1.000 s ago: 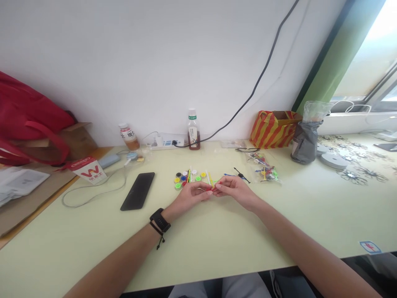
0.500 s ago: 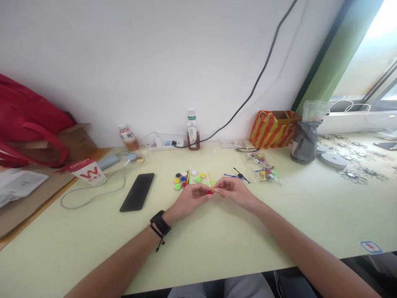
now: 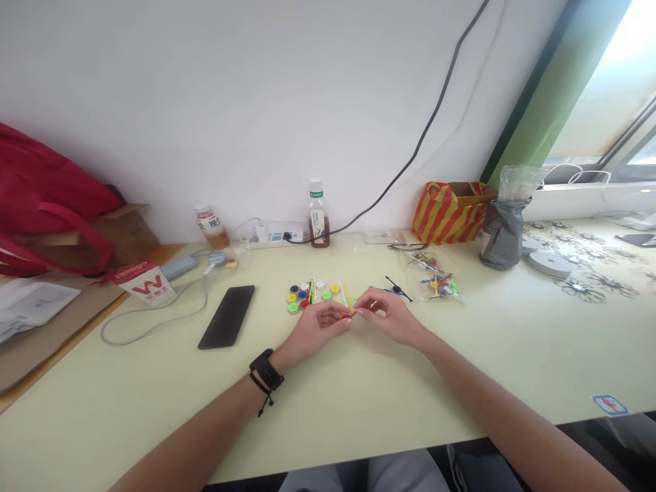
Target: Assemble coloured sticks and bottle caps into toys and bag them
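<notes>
Head view: small red pc (image 3: 348,316) btwn L hand (image 3: 316,328) & R hand (image 3: 390,318), pinched by both.

A flat black phone (image 3: 227,318) lies left of small round multicoloured discs (image 3: 303,295), with a clear plastic bottle (image 3: 318,222) behind them

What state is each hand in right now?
Left hand: closed, holding a small red plastic piece between thumb and fingers.
Right hand: fingertips close together beside that piece; whether they grip it cannot be told.
</notes>
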`<action>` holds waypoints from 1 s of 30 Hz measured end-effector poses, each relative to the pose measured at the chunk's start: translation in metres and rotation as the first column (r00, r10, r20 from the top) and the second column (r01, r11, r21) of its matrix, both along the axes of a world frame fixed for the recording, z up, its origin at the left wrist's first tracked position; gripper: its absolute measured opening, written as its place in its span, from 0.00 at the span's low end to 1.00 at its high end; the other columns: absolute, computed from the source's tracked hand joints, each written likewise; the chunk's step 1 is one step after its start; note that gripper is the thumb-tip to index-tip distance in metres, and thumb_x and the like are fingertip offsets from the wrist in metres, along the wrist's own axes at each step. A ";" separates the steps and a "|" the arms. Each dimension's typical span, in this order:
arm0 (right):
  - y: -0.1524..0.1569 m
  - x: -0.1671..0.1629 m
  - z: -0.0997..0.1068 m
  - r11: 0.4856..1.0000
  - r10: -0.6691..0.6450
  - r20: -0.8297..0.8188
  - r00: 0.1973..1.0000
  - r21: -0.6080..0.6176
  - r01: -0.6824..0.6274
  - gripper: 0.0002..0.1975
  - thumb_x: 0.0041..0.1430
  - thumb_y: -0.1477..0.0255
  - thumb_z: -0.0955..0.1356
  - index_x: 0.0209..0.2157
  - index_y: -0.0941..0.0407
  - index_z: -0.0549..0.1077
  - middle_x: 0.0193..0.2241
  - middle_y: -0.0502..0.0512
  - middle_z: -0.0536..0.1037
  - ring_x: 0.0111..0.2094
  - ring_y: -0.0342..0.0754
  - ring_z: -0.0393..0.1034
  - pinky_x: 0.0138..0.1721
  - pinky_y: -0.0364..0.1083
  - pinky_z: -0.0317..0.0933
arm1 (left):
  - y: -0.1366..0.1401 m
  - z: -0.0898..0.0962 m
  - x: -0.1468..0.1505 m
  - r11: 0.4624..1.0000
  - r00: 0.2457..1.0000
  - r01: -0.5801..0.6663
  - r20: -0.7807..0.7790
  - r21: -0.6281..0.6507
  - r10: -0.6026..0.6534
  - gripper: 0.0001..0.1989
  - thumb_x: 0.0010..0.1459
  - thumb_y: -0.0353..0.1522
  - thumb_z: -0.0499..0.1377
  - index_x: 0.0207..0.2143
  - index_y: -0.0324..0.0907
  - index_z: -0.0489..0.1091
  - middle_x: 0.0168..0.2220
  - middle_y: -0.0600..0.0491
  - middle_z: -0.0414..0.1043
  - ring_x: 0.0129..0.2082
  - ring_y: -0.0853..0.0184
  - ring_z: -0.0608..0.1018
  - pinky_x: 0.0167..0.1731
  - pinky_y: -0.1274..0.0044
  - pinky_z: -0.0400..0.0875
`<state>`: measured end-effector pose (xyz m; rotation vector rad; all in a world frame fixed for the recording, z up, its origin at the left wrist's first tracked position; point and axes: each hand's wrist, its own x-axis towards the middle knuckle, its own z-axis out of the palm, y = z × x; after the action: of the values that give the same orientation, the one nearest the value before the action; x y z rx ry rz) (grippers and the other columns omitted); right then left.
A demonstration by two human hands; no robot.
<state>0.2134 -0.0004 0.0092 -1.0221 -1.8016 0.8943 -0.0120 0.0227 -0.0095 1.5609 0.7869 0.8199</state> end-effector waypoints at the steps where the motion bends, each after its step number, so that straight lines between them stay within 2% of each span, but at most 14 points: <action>1: -0.001 -0.001 -0.003 0.995 -0.040 0.060 0.997 0.091 0.034 0.07 0.65 0.66 0.68 0.37 0.52 0.78 0.37 0.57 0.78 0.39 0.53 0.71 0.42 0.53 0.66 | 0.001 -0.001 0.000 1.000 1.000 -0.011 0.008 -0.019 0.011 0.18 0.58 0.42 0.69 0.45 0.40 0.76 0.38 0.48 0.81 0.37 0.63 0.82 0.40 0.71 0.78; 3: -0.003 -0.005 -0.008 0.968 -0.081 0.160 0.984 0.248 0.039 0.06 0.65 0.71 0.67 0.38 0.51 0.78 0.39 0.58 0.77 0.43 0.55 0.70 0.47 0.56 0.64 | 0.003 -0.003 0.001 0.998 1.000 -0.022 0.010 -0.055 0.022 0.20 0.58 0.43 0.69 0.46 0.40 0.75 0.35 0.48 0.81 0.36 0.63 0.83 0.38 0.72 0.78; 5: -0.005 -0.009 -0.011 0.952 -0.041 0.226 0.973 0.303 -0.030 0.07 0.64 0.74 0.67 0.41 0.51 0.76 0.40 0.58 0.78 0.45 0.56 0.70 0.49 0.57 0.63 | 0.004 -0.002 0.000 0.997 1.000 -0.014 0.012 -0.082 0.015 0.20 0.59 0.43 0.69 0.47 0.39 0.74 0.36 0.47 0.82 0.37 0.61 0.84 0.39 0.71 0.79; 8: -0.007 -0.012 -0.014 0.961 0.040 0.258 0.965 0.256 -0.108 0.07 0.65 0.73 0.66 0.43 0.51 0.74 0.39 0.57 0.78 0.43 0.55 0.71 0.46 0.55 0.65 | 0.004 0.002 -0.001 0.994 1.000 0.011 0.009 -0.111 -0.010 0.22 0.58 0.42 0.69 0.49 0.39 0.74 0.39 0.45 0.83 0.41 0.59 0.85 0.43 0.69 0.79; 13: -0.006 -0.006 -0.011 0.975 0.052 0.264 0.963 0.195 -0.106 0.07 0.62 0.76 0.66 0.39 0.51 0.72 0.35 0.55 0.78 0.38 0.52 0.71 0.39 0.50 0.65 | 0.003 0.006 -0.002 0.995 1.000 0.014 -0.022 -0.096 -0.016 0.19 0.61 0.42 0.67 0.49 0.39 0.75 0.42 0.45 0.82 0.43 0.58 0.84 0.47 0.66 0.79; 17: -0.006 0.003 -0.003 0.983 -0.018 0.416 0.909 0.175 -0.061 0.07 0.55 0.79 0.68 0.30 0.52 0.68 0.28 0.52 0.73 0.32 0.49 0.67 0.34 0.48 0.60 | 0.007 0.002 -0.002 0.989 0.991 -0.133 -0.012 0.061 0.134 0.15 0.62 0.42 0.65 0.42 0.40 0.77 0.41 0.46 0.82 0.41 0.60 0.83 0.45 0.68 0.78; 19: -0.004 0.008 0.000 0.984 -0.077 0.507 0.858 0.179 -0.017 0.09 0.53 0.79 0.68 0.27 0.53 0.64 0.28 0.52 0.71 0.33 0.49 0.66 0.34 0.47 0.58 | 0.009 0.001 -0.004 0.948 0.967 -0.226 -0.065 0.223 0.246 0.10 0.62 0.39 0.64 0.40 0.41 0.77 0.39 0.48 0.82 0.39 0.62 0.82 0.44 0.69 0.78; 22: 0.002 0.017 -0.002 0.965 -0.226 0.584 0.780 0.246 0.096 0.09 0.53 0.78 0.68 0.26 0.53 0.63 0.30 0.53 0.71 0.37 0.52 0.65 0.37 0.48 0.58 | 0.009 0.002 -0.007 0.821 0.893 -0.285 -0.174 0.495 0.415 0.05 0.63 0.33 0.62 0.39 0.44 0.78 0.39 0.51 0.81 0.37 0.63 0.80 0.39 0.71 0.74; 24: 0.008 0.023 -0.008 0.938 -0.327 0.600 0.730 0.300 0.173 0.07 0.54 0.78 0.68 0.29 0.54 0.65 0.33 0.54 0.72 0.40 0.53 0.65 0.39 0.49 0.59 | 0.008 0.005 -0.009 0.739 0.854 -0.274 -0.196 0.616 0.481 0.05 0.63 0.31 0.61 0.39 0.45 0.77 0.42 0.52 0.81 0.41 0.62 0.79 0.40 0.70 0.73; 27: 0.018 0.031 -0.019 0.887 -0.451 0.609 0.653 0.386 0.252 0.09 0.55 0.81 0.67 0.38 0.54 0.70 0.39 0.57 0.75 0.44 0.56 0.65 0.43 0.50 0.59 | 0.007 0.007 -0.010 0.646 0.821 -0.249 -0.196 0.722 0.536 0.07 0.63 0.29 0.61 0.43 0.46 0.76 0.46 0.52 0.80 0.49 0.58 0.76 0.48 0.67 0.71; 30: 0.027 0.037 -0.027 0.839 -0.540 0.615 0.575 0.451 0.306 0.15 0.58 0.83 0.65 0.45 0.55 0.71 0.43 0.60 0.76 0.47 0.58 0.65 0.46 0.52 0.59 | 0.009 0.008 -0.011 0.604 0.774 -0.235 -0.229 0.761 0.591 0.11 0.63 0.28 0.60 0.47 0.46 0.75 0.49 0.51 0.79 0.51 0.56 0.73 0.53 0.63 0.68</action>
<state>0.2508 0.0262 -0.0181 -1.6677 -2.0641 -0.1600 -0.0234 0.0318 -0.0016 2.3645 1.3529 1.2150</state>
